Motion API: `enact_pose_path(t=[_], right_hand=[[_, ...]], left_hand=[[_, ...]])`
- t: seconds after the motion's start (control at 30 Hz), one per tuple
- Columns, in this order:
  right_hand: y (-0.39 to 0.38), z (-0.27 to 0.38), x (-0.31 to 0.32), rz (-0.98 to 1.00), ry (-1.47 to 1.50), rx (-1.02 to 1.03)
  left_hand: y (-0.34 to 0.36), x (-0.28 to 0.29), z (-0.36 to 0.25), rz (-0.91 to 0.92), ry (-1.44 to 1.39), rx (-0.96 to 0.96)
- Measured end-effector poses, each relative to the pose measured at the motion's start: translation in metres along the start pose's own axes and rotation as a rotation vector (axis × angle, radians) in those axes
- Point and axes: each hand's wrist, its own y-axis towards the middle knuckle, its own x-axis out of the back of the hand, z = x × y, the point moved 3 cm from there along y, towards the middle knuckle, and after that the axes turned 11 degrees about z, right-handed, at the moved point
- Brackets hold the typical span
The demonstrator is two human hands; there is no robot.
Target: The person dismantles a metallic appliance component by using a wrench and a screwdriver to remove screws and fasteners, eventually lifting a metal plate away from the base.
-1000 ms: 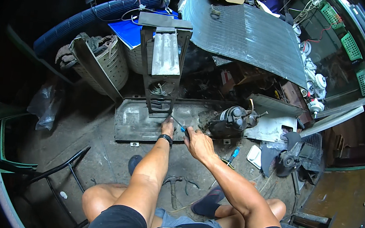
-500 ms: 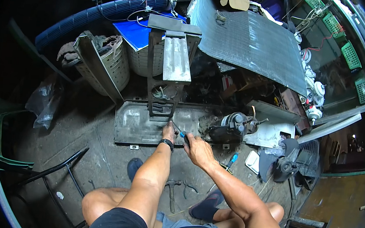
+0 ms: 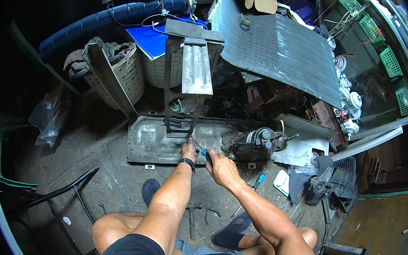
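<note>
Centre of frame: right hand [image 3: 221, 167] closed round blue-handled screwdriver [image 3: 203, 152]; left hand [image 3: 189, 150] presses flat on base pan [image 3: 151, 142]; bracket [image 3: 184, 88] & compressor [image 3: 256, 143] still mounted; stripping prob. barely begun.

R hand [image 3: 221, 167] grips screwdriver [image 3: 205, 153]; L hand [image 3: 188, 150] on base pan [image 3: 149, 139].

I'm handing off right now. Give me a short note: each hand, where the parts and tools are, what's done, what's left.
Left hand: resting on the metal base pan by the foot of the upright bracket.
Right hand: shut on a blue-handled screwdriver, tip aimed at the bracket's foot.
Compressor sits on the pan's right end. Second screwdriver, hammer and pliers lie on the floor.
Done: cannot tell. Left: bracket stands on the pan.
</note>
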Motion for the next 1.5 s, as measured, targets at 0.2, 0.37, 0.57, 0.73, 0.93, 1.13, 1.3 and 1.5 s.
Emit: enact_pose_path(t=[0.2, 0.37, 0.57, 0.73, 0.93, 1.13, 1.3, 1.5], right_hand=[[0.003, 0.008, 0.003, 0.009, -0.035, 0.000], [-0.004, 0.000, 0.002, 0.012, -0.004, -0.030], [-0.002, 0.012, 0.005, 0.025, 0.015, -0.030], [-0.008, -0.008, -0.005, -0.007, 0.012, -0.057], [0.011, 0.005, 0.007, -0.016, 0.057, -0.123], [0.019, 0.021, 0.020, 0.073, -0.095, -0.024], [0.011, 0.020, 0.012, 0.084, -0.137, -0.020], [0.022, 0.035, 0.010, 0.128, -0.205, 0.021]], left_hand=[[0.004, 0.007, -0.008, 0.015, 0.011, 0.024], [-0.003, -0.004, -0.001, -0.025, 0.159, 0.042], [-0.003, 0.006, -0.009, -0.075, 0.092, 0.068], [-0.013, -0.017, 0.006, 0.020, 0.042, 0.014], [0.003, 0.006, 0.011, -0.003, -0.024, 0.057], [0.000, 0.007, 0.011, 0.019, -0.139, -0.030], [-0.007, 0.006, 0.007, 0.014, -0.152, 0.056], [-0.022, 0.003, -0.012, 0.054, -0.262, 0.034]])
